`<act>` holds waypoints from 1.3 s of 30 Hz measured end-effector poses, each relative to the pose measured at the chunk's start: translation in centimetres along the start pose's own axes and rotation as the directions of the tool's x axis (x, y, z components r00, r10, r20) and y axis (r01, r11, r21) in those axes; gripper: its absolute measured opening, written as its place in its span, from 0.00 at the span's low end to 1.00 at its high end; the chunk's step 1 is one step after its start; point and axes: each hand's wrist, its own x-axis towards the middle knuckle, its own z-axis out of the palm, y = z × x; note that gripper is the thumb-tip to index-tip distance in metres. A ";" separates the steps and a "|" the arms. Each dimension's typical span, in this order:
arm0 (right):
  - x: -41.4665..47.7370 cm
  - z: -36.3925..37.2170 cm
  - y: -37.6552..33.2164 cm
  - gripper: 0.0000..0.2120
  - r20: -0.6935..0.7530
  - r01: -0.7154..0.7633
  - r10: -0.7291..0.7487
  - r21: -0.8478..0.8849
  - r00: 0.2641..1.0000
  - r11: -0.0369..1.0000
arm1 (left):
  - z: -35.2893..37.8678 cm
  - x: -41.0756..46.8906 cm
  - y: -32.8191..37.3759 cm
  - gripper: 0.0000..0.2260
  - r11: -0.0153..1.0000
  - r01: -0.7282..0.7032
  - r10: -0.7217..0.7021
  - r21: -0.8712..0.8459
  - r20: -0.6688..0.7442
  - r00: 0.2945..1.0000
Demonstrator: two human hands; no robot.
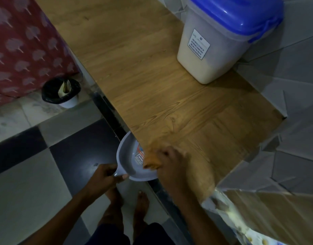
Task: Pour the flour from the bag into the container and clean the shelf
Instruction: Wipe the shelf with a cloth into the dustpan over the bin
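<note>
The left hand (106, 174) is gripping the handle of a grey dustpan (129, 160), its mouth facing the wooden shelf (152, 76) edge. The right hand (170, 161) is closing around an orange cloth (151, 160) at that edge. Farther back, the blue-lidded container (221, 45) is standing upright, holding flour.

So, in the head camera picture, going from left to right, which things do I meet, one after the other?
Red patterned cloth → small bin with a black bag → left hand holding the grey dustpan → right hand with the orange cloth → flour container with a blue lid.
</note>
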 end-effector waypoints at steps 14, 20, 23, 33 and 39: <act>1.2 -0.6 3.1 0.22 -0.148 -0.284 0.270 -0.079 0.951 0.956 | 0.6 -1.0 0.4 0.01 0.999 0.025 -0.025 0.043 -0.005 1.000; -2.3 2.8 -5.2 0.20 0.054 0.120 -0.131 0.163 0.990 0.979 | 0.1 -1.5 -0.3 0.06 0.999 0.033 -0.032 0.030 -0.032 0.999; -2.6 4.1 -6.3 0.21 0.084 0.151 -0.170 0.190 0.982 0.970 | -0.5 -1.9 -0.6 0.09 0.999 0.013 -0.012 0.040 -0.044 0.999; 0.5 3.9 -10.4 0.17 -0.022 0.042 -0.035 0.470 0.999 0.881 | -4.2 -3.7 -2.7 0.11 0.996 0.015 -0.026 -0.084 -0.136 0.990; 4.0 4.6 -14.3 0.17 -0.020 0.063 -0.061 0.506 0.998 0.860 | -8.0 -4.3 -4.1 0.09 0.989 0.036 -0.068 -0.140 -0.230 0.971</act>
